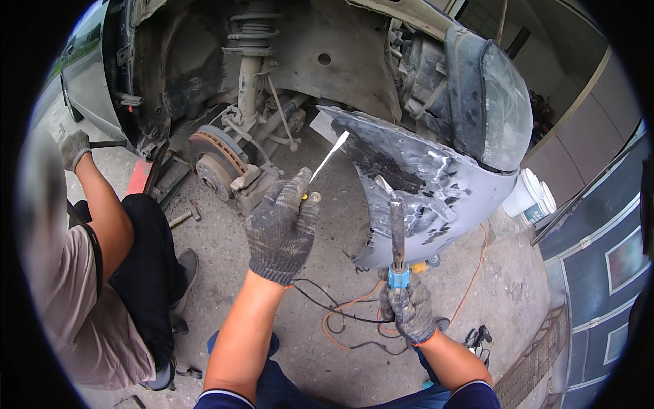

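My gloved left hand is closed around a flat-bladed screwdriver, its bright shank pointing up toward the car bumper's upper edge; most of the handle is hidden in the glove. My gloved right hand grips a hot air gun with a blue collar and a long metal nozzle, its tip in front of the bumper. That grey bumper hangs at the car's front corner, with black bare patches, whitish smears and a ragged left edge. From here I cannot tell whether either tool touches it.
Behind are a brake disc, a strut spring and a headlight. A co-worker crouches at left near a red jack. A hammer, cables and white buckets are on the concrete.
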`<state>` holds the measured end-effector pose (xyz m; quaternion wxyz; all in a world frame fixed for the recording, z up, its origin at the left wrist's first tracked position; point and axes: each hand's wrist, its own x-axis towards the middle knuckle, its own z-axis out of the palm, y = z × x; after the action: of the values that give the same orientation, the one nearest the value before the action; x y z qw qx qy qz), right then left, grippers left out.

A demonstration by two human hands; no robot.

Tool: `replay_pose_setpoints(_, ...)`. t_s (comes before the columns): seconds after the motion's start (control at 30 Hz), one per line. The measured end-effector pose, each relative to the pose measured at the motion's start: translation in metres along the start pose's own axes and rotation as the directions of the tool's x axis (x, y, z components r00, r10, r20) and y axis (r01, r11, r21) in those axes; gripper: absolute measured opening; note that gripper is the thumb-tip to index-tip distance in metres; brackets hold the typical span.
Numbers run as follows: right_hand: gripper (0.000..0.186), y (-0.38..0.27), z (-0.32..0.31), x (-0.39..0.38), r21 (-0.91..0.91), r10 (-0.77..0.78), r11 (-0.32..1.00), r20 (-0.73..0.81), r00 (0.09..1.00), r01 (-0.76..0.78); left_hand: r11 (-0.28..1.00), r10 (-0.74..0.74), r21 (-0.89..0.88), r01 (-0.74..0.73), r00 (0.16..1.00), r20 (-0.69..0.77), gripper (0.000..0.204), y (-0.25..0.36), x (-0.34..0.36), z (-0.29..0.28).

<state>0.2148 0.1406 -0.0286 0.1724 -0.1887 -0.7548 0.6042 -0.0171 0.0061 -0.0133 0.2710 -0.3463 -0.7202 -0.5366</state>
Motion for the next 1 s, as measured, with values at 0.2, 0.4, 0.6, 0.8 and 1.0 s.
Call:
replay_pose_setpoints(0.2,0.046,0.056,-0.004,-0.031,-0.081,0.055,0.995,0.018,0.998,-0.053,0.998,-0.049,-0.039,0.050,0.998,0.027,0.034,0.002,0.001,0.000)
replay_pose_setpoints(0.4,0.040,0.072,0.025,-0.069,0.005,0.166,0.986,0.005,0.986,-0.166,0.999,-0.026,0.036,0.025,1.000,0.016,0.035,-0.003,-0.001,0.002)
replay_pose_setpoints(0.6,0.038,0.098,0.031,-0.083,0.086,0.180,0.980,0.016,0.984,-0.180,0.997,-0.062,-0.051,0.062,0.998,0.007,0.032,0.000,0.000,0.001)
replay_pose_setpoints(0.8,0.035,0.099,0.032,-0.083,0.029,0.181,0.983,0.010,0.983,-0.181,0.999,-0.045,-0.019,0.045,0.999,0.001,0.033,0.002,0.001,0.000)
replay_pose_setpoints(1.0,0.036,0.102,0.032,-0.084,0.019,0.182,0.983,0.006,0.983,-0.183,1.000,-0.026,0.015,0.026,1.000,0.005,0.032,0.002,0.002,-0.002)
